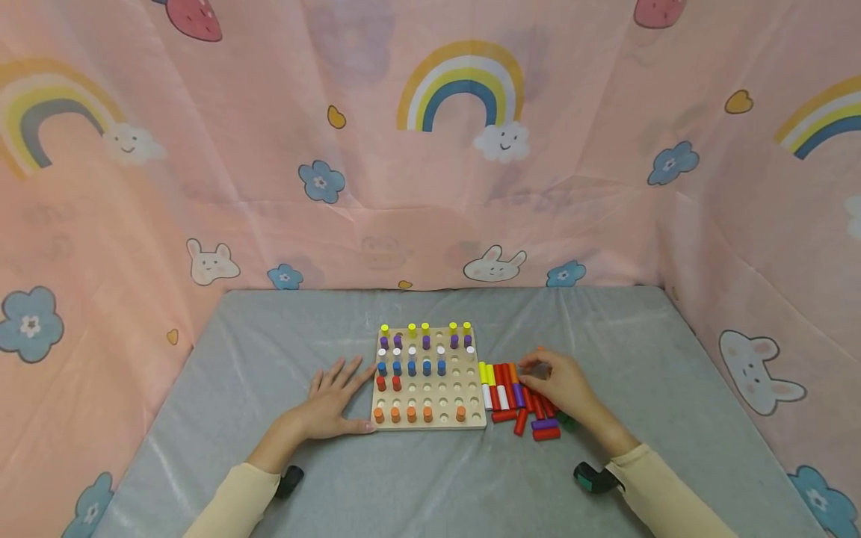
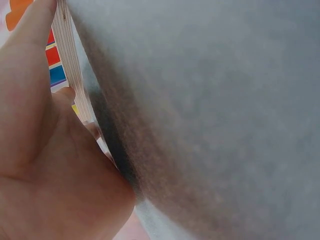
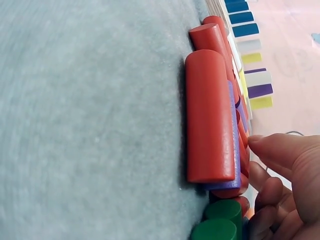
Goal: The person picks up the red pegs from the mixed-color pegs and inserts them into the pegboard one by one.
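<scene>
A wooden pegboard (image 1: 430, 429) with rows of upright yellow, purple, white, blue, red and orange pegs lies on the table. My left hand (image 1: 329, 407) rests at its left side, fingers spread, thumb and a fingertip touching the edge; the left wrist view shows the palm (image 2: 65, 165) beside the board's edge (image 2: 70, 45). To the right of the board is a cluster of loose pegs (image 1: 503, 416). Over the cluster's right part reaches my right hand (image 1: 558, 381), fingers bent, the thumb (image 3: 275, 147) close against the pegs. Whether it pinches one is hidden.
A red peg (image 3: 207, 115) lies nearest the right wrist camera, with green pegs (image 3: 215, 232) beside it. Grey cloth covers the table (image 1: 403, 493). A pink patterned curtain (image 1: 430, 194) stands behind and at both sides. Each wrist bears a dark device (image 1: 595, 478).
</scene>
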Action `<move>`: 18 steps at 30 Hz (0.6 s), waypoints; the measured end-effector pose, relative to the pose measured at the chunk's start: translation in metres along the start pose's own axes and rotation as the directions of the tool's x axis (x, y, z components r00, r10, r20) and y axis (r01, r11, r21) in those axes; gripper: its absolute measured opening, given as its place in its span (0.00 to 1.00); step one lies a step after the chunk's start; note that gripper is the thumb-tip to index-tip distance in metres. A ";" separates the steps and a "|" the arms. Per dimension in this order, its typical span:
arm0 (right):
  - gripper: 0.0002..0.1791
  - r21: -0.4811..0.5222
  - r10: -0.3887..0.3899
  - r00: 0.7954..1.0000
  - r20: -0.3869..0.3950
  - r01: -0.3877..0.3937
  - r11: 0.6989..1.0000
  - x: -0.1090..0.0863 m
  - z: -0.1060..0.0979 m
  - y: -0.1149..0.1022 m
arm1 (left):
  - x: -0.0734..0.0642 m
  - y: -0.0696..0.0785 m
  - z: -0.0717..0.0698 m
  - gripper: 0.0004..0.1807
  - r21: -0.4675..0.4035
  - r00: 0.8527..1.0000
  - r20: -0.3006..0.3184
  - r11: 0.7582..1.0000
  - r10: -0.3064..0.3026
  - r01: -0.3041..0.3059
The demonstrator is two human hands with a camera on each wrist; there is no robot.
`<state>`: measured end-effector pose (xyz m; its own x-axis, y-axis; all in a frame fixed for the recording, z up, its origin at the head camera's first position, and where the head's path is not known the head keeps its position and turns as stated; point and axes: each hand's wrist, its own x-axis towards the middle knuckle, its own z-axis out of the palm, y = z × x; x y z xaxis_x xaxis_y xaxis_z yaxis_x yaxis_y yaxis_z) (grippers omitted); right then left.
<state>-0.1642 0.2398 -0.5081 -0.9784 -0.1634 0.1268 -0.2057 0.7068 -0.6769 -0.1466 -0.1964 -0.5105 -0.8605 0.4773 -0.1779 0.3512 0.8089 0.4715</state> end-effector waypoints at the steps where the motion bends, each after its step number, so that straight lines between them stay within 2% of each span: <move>1: 0.10 -0.006 0.000 1.000 0.002 0.000 1.000 0.000 0.000 0.000 | 0.000 0.001 -0.001 0.57 0.002 1.000 0.005 1.000 0.000 0.000; 8: 0.10 -0.030 -0.013 1.000 0.006 0.013 0.999 -0.001 0.002 0.002 | -0.003 0.007 -0.007 0.57 -0.021 1.000 0.002 1.000 0.008 -0.008; 18: 0.09 -0.090 -0.009 1.000 0.017 0.010 0.996 0.002 0.002 0.001 | -0.001 -0.001 0.000 0.57 -0.014 1.000 -0.013 1.000 0.010 -0.011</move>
<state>-0.1664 0.2392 -0.5101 -0.9760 -0.1816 0.1200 -0.2169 0.7643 -0.6073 -0.1458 -0.1980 -0.5107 -0.8614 0.4814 -0.1622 0.3552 0.7991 0.4850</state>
